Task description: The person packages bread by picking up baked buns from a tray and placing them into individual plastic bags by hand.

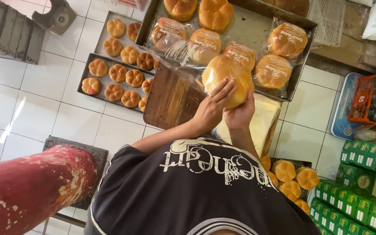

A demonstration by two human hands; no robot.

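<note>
Both my hands hold one golden round bun (pixel 226 75) in front of me, and a clear plastic bag seems to be around it. My left hand (pixel 211 109) grips its lower left side with fingers spread over the crust. From below, my right hand (pixel 240 115) cups the bun. It hovers over the near edge of a large metal tray (pixel 303 51) that carries several bagged buns (pixel 287 40) and two unbagged ones (pixel 215 14). Beneath my hands lie a brown wooden board (pixel 169 99) and a pale stack of flat plastic bags (pixel 264 116).
Two metal trays of bare buns (pixel 117 73) sit on the white tiled floor to the left. More buns (pixel 290 175) fill a tray at lower right, beside stacked green cartons (pixel 357 201). An orange crate (pixel 362 102) stands right; a red painted post (pixel 27 187) is lower left.
</note>
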